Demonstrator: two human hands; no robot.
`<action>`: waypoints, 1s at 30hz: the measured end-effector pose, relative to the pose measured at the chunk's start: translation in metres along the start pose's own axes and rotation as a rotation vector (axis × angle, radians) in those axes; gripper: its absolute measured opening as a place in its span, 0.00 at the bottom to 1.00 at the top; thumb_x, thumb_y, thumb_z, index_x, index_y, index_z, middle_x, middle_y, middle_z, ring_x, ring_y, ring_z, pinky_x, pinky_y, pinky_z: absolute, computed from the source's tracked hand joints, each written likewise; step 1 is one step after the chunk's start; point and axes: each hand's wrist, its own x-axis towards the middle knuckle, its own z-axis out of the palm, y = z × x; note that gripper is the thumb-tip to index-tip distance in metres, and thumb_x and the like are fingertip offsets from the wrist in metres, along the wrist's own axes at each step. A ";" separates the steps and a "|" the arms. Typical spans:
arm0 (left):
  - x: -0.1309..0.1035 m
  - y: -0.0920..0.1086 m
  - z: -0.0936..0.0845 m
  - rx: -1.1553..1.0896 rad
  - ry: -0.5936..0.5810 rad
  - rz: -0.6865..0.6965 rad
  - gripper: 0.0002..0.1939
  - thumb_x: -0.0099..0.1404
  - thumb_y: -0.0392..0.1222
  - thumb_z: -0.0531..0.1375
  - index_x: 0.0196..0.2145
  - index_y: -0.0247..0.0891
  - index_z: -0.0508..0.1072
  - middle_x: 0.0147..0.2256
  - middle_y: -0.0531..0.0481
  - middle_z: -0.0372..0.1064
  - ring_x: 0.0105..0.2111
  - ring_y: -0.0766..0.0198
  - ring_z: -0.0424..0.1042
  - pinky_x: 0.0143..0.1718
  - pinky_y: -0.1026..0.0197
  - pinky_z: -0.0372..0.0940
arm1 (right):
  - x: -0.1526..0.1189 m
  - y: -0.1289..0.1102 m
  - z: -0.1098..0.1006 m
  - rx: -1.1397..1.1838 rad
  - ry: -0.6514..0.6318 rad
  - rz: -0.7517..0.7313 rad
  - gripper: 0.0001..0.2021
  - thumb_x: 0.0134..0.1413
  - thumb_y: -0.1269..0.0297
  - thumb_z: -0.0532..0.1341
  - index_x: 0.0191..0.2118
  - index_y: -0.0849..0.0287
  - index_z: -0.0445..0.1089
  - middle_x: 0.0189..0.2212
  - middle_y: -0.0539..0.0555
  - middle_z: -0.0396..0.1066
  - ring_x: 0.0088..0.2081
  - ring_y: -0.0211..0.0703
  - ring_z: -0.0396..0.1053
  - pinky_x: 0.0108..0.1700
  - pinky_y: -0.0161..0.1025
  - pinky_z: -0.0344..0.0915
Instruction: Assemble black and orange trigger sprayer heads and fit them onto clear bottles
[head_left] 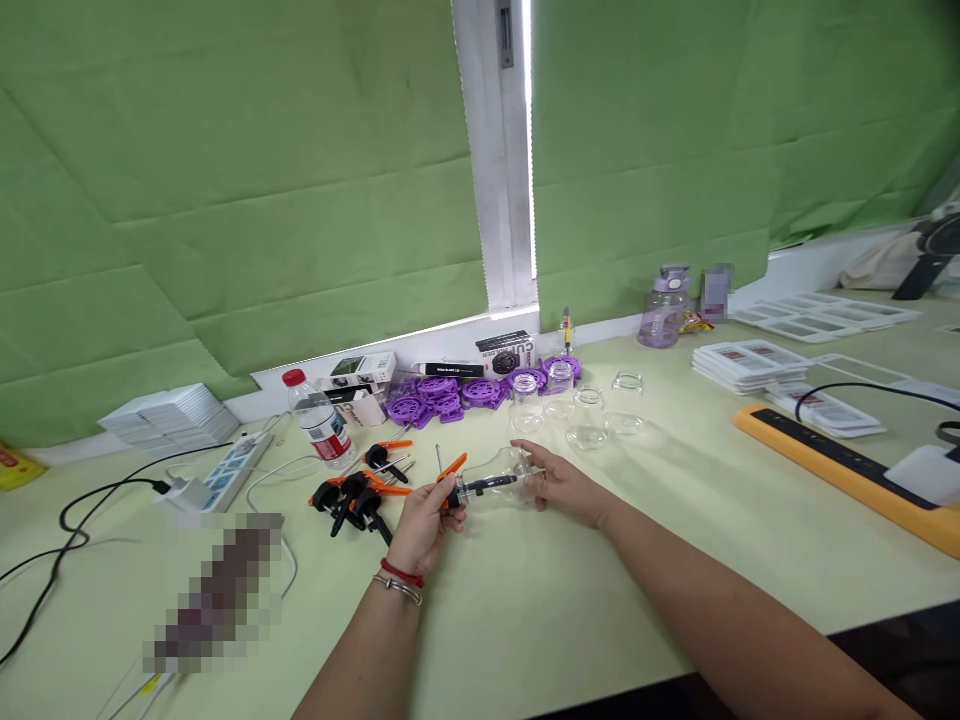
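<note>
My left hand (421,525) is closed around a black spray head with an orange trigger (453,467), at the neck of a clear bottle (511,464). Lying on its side above the table, the bottle has a black tube part inside it. My right hand (566,482) grips the bottle's rounded bottom end. Left of my hands, several more black spray heads (352,497) with orange triggers lie in a pile. Several clear bottles (589,418) without heads stand behind my right hand.
Purple openwork pieces (442,396) lie along the wall beside small boxes (358,372). A red-capped bottle (321,420) stands left of them. White power strip (234,470) and cables are at left. An orange-edged power strip (840,475), stacked white cards (746,365) and a purple drink bottle (664,310) are at right.
</note>
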 end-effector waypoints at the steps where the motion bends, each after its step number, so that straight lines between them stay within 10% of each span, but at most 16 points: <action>1: 0.000 0.000 0.000 -0.003 -0.003 -0.001 0.20 0.50 0.52 0.66 0.28 0.29 0.72 0.21 0.49 0.70 0.16 0.71 0.65 0.15 0.69 0.60 | 0.001 0.001 0.000 -0.015 0.019 0.018 0.34 0.50 0.48 0.61 0.61 0.50 0.50 0.44 0.56 0.61 0.30 0.35 0.68 0.28 0.34 0.64; 8: -0.001 -0.001 0.003 0.013 -0.025 0.005 0.19 0.49 0.52 0.67 0.26 0.31 0.71 0.21 0.50 0.69 0.16 0.71 0.65 0.15 0.69 0.60 | 0.006 0.012 0.003 -0.174 0.079 0.110 0.31 0.55 0.38 0.45 0.44 0.62 0.64 0.14 0.46 0.61 0.14 0.32 0.56 0.16 0.30 0.50; 18: 0.000 0.001 0.000 0.008 -0.010 0.016 0.18 0.49 0.51 0.67 0.25 0.31 0.71 0.21 0.49 0.69 0.17 0.70 0.66 0.16 0.68 0.61 | -0.006 -0.007 0.000 0.145 -0.049 0.098 0.38 0.48 0.52 0.64 0.62 0.47 0.47 0.49 0.57 0.62 0.30 0.37 0.70 0.30 0.38 0.68; 25: -0.001 -0.001 0.001 0.000 -0.035 0.015 0.18 0.49 0.51 0.67 0.25 0.31 0.71 0.21 0.50 0.69 0.17 0.71 0.66 0.15 0.68 0.60 | 0.003 0.004 0.004 -0.043 0.007 0.173 0.31 0.55 0.38 0.46 0.51 0.60 0.61 0.19 0.49 0.65 0.15 0.33 0.60 0.15 0.30 0.53; 30: 0.001 -0.002 0.000 -0.016 -0.035 0.008 0.18 0.50 0.51 0.66 0.26 0.31 0.72 0.21 0.50 0.69 0.17 0.71 0.66 0.16 0.69 0.61 | 0.000 0.000 0.002 -0.073 0.081 0.069 0.29 0.55 0.40 0.49 0.49 0.61 0.65 0.29 0.52 0.66 0.20 0.31 0.59 0.23 0.33 0.61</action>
